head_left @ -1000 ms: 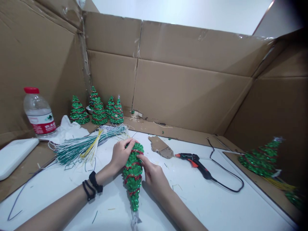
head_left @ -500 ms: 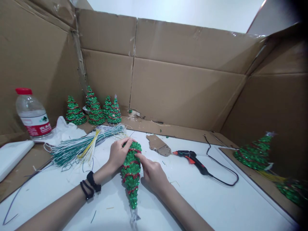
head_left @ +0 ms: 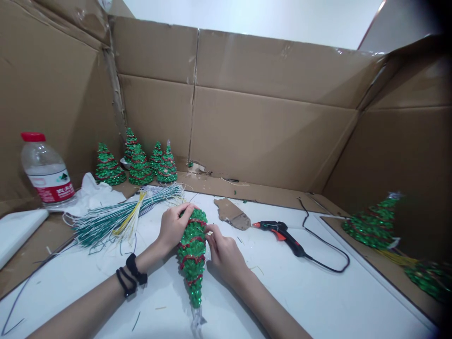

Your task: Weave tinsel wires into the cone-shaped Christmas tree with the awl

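A green beaded Christmas tree [head_left: 192, 256] with red garland lies on the white board, its clear tip pointing toward me. My left hand [head_left: 173, 228] grips the wide base end, thumb on top and fingers wrapped around the far edge. Right beside the tree, my right hand [head_left: 226, 252] is closed in a pinch with a tiny pale piece [head_left: 209, 233] at its fingertips. The piece is too small to name. To the right of this hand rests a black and orange glue gun [head_left: 282, 233], its nozzle near a torn cardboard scrap [head_left: 231, 214].
Left of my hands lies a bundle of green and white wires [head_left: 116, 214]. Several finished trees [head_left: 139, 165] and a water bottle [head_left: 47, 174] stand at the back left. Another tree [head_left: 372, 223] leans at the right. Cardboard walls [head_left: 275, 127] enclose the board.
My right fingertips have drawn slightly back from the tree's surface, and a tiny pale piece now shows in them. The left hand keeps its grip. The view has shifted slightly.
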Demonstrator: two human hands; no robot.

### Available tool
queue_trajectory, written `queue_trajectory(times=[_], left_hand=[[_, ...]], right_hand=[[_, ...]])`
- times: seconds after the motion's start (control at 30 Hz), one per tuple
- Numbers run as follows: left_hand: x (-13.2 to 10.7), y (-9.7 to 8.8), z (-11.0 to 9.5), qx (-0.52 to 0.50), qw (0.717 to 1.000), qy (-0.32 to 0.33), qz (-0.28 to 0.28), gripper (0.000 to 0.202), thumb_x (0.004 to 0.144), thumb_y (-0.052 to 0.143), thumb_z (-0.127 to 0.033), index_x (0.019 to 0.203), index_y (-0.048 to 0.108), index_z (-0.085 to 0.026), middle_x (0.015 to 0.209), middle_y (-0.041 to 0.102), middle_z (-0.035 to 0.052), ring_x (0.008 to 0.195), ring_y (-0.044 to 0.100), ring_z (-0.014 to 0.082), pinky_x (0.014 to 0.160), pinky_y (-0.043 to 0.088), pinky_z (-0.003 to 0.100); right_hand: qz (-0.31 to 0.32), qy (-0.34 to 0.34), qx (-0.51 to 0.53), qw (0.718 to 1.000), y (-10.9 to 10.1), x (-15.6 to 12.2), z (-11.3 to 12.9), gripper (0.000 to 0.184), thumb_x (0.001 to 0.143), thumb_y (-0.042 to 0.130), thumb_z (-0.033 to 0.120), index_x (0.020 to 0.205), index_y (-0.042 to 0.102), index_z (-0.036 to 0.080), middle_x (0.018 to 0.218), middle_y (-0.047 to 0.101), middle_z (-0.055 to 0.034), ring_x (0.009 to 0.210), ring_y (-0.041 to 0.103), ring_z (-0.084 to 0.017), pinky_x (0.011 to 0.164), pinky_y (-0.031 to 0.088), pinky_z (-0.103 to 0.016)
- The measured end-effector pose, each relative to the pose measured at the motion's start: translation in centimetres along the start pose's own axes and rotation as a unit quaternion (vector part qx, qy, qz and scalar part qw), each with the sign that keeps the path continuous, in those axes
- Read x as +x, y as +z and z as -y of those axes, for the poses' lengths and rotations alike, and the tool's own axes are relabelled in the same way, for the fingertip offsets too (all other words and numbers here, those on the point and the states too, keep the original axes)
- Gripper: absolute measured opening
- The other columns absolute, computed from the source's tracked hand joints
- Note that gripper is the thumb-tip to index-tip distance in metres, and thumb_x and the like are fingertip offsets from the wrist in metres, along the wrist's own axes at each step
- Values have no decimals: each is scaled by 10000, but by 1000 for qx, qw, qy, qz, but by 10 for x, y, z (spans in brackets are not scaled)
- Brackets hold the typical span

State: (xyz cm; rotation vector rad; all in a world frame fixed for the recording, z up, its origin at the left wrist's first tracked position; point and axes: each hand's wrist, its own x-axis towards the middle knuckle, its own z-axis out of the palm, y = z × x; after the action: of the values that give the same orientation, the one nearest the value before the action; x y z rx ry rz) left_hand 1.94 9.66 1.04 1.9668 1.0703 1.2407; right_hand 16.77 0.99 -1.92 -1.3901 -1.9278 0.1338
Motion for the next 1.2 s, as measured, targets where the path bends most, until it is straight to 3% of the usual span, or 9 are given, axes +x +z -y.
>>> queue_trajectory(times=[0.27, 0.63, 0.83, 1.2], left_hand=[[0, 1, -2, -4, 1000, 5, 4, 388, 888, 416, -448, 796, 699, -199, 769, 715, 16, 727, 624, 197, 675, 438, 264], [0, 1, -1, -11, 1000, -6, -4, 378, 880, 428, -441, 798, 696, -188, 788, 716, 26, 743, 624, 202, 691, 431, 276], [0, 1, 1, -18, 1000, -2, -13, 362, 875, 437, -427, 794, 697, -189, 790, 716, 25, 757, 626, 205, 696, 435, 275], [-1, 2, 1, -68, 997, -12, -18, 344, 860, 469, -416, 802, 705, -171, 831, 715, 50, 811, 632, 214, 737, 459, 281]], right_hand=[[-21, 88, 178, 980, 10, -2, 6, 92, 932, 324, 266, 920, 399, 213, 526, 401, 78, 446, 384, -121, 475, 244, -219], [-15, 113, 328, 938, 13, -1, 4, 174, 927, 373, 388, 930, 405, 217, 508, 322, 106, 463, 288, -100, 461, 209, -207], [-30, 133, 368, 920, 16, 1, 4, 237, 907, 403, 449, 919, 408, 212, 497, 298, 113, 449, 266, -91, 445, 197, -200], [-19, 136, 380, 915, 15, 2, 5, 221, 894, 421, 430, 910, 386, 213, 479, 307, 121, 423, 266, -78, 416, 186, -181]])
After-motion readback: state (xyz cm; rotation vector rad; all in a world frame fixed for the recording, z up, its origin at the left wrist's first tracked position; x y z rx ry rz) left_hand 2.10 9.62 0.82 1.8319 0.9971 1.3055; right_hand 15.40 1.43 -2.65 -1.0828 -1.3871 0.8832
